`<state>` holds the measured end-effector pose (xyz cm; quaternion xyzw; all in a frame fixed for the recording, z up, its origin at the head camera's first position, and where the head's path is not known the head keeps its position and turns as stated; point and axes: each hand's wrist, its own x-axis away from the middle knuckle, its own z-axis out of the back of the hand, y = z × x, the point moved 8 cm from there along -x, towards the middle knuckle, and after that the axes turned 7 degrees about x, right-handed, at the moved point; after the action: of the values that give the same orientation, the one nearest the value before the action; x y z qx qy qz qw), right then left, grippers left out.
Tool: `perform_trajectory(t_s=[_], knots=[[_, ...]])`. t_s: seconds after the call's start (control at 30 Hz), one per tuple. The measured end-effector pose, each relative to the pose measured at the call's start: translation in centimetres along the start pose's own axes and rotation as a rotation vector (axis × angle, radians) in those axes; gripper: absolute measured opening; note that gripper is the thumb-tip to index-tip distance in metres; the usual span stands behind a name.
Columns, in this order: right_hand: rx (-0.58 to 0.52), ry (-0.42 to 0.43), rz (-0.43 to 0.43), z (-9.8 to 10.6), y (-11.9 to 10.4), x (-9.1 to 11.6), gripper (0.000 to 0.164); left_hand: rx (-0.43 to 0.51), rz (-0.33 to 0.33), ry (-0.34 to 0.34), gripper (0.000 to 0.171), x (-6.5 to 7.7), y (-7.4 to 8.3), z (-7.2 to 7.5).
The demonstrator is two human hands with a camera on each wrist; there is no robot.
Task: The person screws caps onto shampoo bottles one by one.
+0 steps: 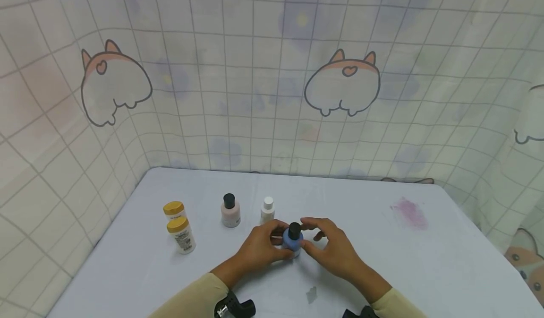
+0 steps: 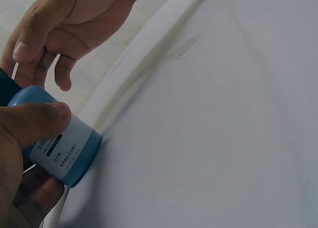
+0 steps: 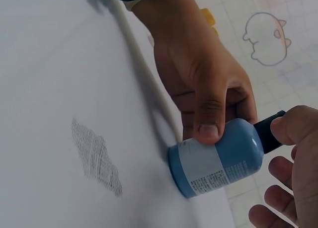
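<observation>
A blue bottle [image 1: 293, 242] with a black cap [image 1: 294, 230] and a pale printed label stands upright on the white table. My left hand [image 1: 264, 245] grips its body, thumb [image 2: 37, 121] across the label and fingers round the other side. On the opposite side of the bottle is my right hand [image 1: 333, 248], its fingers spread and loosely bent around the cap. One right digit overlaps the cap in the right wrist view, while in the left wrist view the thumb [image 2: 27, 41] is apart from it. Just behind the left hand stands a small white bottle [image 1: 267, 210].
A pale pink bottle [image 1: 231, 214] with a black cap stands to the left. Further left are two white jars with yellow lids, the nearer jar [image 1: 184, 240] partly covering the other. A pink stain [image 1: 410, 213] marks the table's right side. A patterned curtain [image 1: 263, 96] encloses the back.
</observation>
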<state>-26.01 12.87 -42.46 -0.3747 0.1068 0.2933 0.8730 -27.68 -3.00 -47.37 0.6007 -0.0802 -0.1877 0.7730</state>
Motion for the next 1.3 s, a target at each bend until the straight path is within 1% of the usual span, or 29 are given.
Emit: perform_trajectory(t_s=[0.17,0.3,0.43,0.53,0.63,0.77,0.93,1.07,1.3], knots=[[-0.009,0.006,-0.014,0.6,0.4,0.3,0.051,-0.016,0.01,0.02,0.058,-0.3,0.0,0.0],[0.017,0.003,-0.031,0.9,0.7,0.4,0.049,-0.015,-0.004,0.031,0.058,-0.5,0.1,-0.1],[0.025,-0.004,-0.066,1.1,1.2,0.6,0.047,0.0,-0.016,0.037,0.057,-0.7,0.3,-0.2],[0.012,-0.009,-0.105,1.2,1.6,0.7,0.048,-0.007,-0.02,0.04,0.057,-1.0,0.3,-0.4],[0.017,-0.002,-0.121,1.4,1.9,0.7,0.048,-0.024,-0.022,0.043,0.057,-1.3,0.4,-0.5],[0.033,0.022,-0.095,1.8,1.9,0.9,0.048,-0.034,-0.028,0.046,0.057,-1.7,0.6,-0.7],[0.031,0.03,-0.071,2.1,2.0,1.0,0.046,-0.038,-0.047,0.045,0.057,-2.1,1.1,-1.1],[0.033,0.038,-0.047,2.4,2.0,1.1,0.045,-0.041,-0.044,0.047,0.056,-2.4,1.2,-1.3],[0.038,0.052,-0.085,3.0,2.4,1.3,0.046,-0.01,-0.049,0.053,0.055,-2.7,1.2,-1.7]])
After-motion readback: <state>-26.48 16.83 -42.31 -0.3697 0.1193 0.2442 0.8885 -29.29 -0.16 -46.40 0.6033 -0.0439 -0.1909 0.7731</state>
